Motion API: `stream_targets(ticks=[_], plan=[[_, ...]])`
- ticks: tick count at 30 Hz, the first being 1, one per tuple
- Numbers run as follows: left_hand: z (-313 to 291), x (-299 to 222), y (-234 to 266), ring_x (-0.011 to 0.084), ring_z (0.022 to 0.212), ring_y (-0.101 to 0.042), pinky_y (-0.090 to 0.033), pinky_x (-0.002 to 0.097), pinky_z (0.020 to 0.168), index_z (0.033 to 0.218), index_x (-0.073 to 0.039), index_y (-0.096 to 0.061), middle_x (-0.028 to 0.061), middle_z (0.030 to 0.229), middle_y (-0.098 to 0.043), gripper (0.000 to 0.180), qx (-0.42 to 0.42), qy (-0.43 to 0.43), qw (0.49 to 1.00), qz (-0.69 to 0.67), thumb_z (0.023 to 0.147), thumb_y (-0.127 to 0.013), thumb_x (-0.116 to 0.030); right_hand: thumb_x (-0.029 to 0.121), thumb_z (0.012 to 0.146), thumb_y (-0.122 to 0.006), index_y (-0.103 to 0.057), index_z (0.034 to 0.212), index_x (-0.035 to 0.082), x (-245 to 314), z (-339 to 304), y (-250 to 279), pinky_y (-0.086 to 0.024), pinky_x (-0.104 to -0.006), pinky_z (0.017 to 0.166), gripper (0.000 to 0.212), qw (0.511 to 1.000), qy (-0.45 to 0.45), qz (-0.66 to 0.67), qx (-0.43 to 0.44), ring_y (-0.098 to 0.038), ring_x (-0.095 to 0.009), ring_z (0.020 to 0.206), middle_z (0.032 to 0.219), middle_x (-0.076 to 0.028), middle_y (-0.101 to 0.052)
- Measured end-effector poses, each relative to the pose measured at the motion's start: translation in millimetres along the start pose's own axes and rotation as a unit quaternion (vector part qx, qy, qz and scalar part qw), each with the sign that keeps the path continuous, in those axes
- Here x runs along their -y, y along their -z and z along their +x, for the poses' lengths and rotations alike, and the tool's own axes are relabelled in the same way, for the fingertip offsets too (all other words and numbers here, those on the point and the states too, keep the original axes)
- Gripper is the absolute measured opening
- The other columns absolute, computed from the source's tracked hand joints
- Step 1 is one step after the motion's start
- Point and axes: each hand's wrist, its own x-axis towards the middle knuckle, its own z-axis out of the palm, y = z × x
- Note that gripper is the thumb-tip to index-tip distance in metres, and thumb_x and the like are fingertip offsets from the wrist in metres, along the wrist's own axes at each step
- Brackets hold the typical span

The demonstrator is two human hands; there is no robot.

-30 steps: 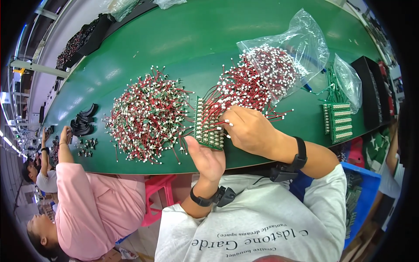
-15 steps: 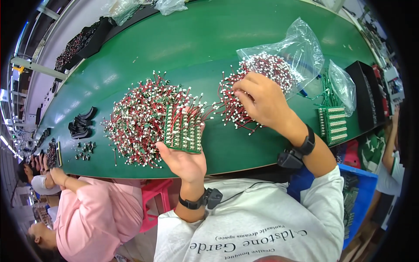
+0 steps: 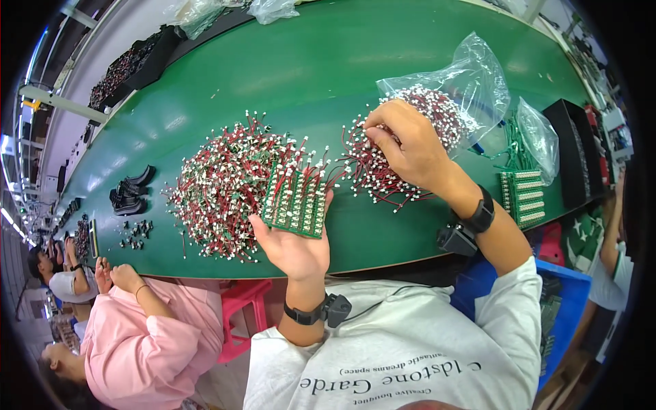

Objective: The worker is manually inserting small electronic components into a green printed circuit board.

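Palm up, my left hand [image 3: 297, 256] supports a green circuit board panel [image 3: 295, 205], its thumb along the near left edge. White connectors stand in rows on the panel, and short red wires rise from its far side. My right hand [image 3: 410, 147] is closed in a pinch over a pile of red wire leads with white plugs [image 3: 372, 171]. Whatever lies between its fingertips is too small to make out. Part of that pile sits in a clear plastic bag [image 3: 471, 75]. Beside my left hand is a big heap of wired small boards [image 3: 225, 184].
At right, another stack of green panels [image 3: 523, 198] stands before a black bin [image 3: 570, 150]. Black plastic parts [image 3: 130, 193] lie on the green table [image 3: 287, 75] at left. A co-worker in pink [image 3: 150, 335] sits at the left, and a blue crate [image 3: 567, 314] is at my right.
My left hand and the panel have shifted slightly right. My right hand has moved a little up and stays pinched over the wire pile. The co-worker in pink has drawn both hands together.
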Motion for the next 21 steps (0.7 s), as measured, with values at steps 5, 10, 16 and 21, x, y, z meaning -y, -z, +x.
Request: stream_targets(ticks=[5,10,16,21], plan=[[3,3,-10,0.0347,0.124,-0.052,-0.04,0.0559,0.104,0.142,-0.007,-0.042,0.0169,0.137,-0.053,0.076,-0.014,0.024,0.999,-0.021,0.096,-0.027,-0.065,-0.001,0.096,-0.054,-0.059,0.098,-0.002,8,-12,-7,-0.05,-0.027,0.064,0.005,0.989,-0.027,0.121,-0.084,-0.061,-0.014,0.069,0.084,-0.009,-0.065],[6,8,-15,0.0353,0.124,-0.052,-0.039,0.0558,0.104,0.143,-0.009,-0.042,0.0169,0.137,-0.053,0.076,-0.013,0.046,0.998,-0.036,0.096,-0.027,-0.066,0.003,0.093,-0.059,-0.062,0.102,0.0,28,-17,0,-0.048,-0.0293,0.062,0.01,0.977,-0.104,0.188,-0.005,-0.061,-0.017,0.069,0.085,-0.01,-0.064],[8,13,-23,0.0377,0.124,-0.05,-0.038,0.0537,0.105,0.143,-0.008,-0.042,0.0182,0.137,-0.052,0.075,0.013,0.024,0.998,-0.06,0.096,-0.026,-0.065,0.0,0.088,-0.06,-0.063,0.102,0.001,45,-37,-10,-0.052,-0.0354,0.064,0.014,0.941,-0.152,0.284,0.102,-0.068,-0.024,0.071,0.082,-0.013,-0.066],[6,22,-29,0.033,0.124,-0.052,-0.037,0.0484,0.107,0.139,-0.004,-0.045,0.0156,0.135,-0.054,0.071,0.002,-0.037,0.999,-0.037,0.098,-0.03,-0.06,0.001,0.086,-0.064,-0.062,0.096,-0.001,38,-39,-19,-0.053,-0.0407,0.063,0.01,0.961,-0.096,0.233,0.117,-0.067,-0.034,0.073,0.08,-0.016,-0.067]])
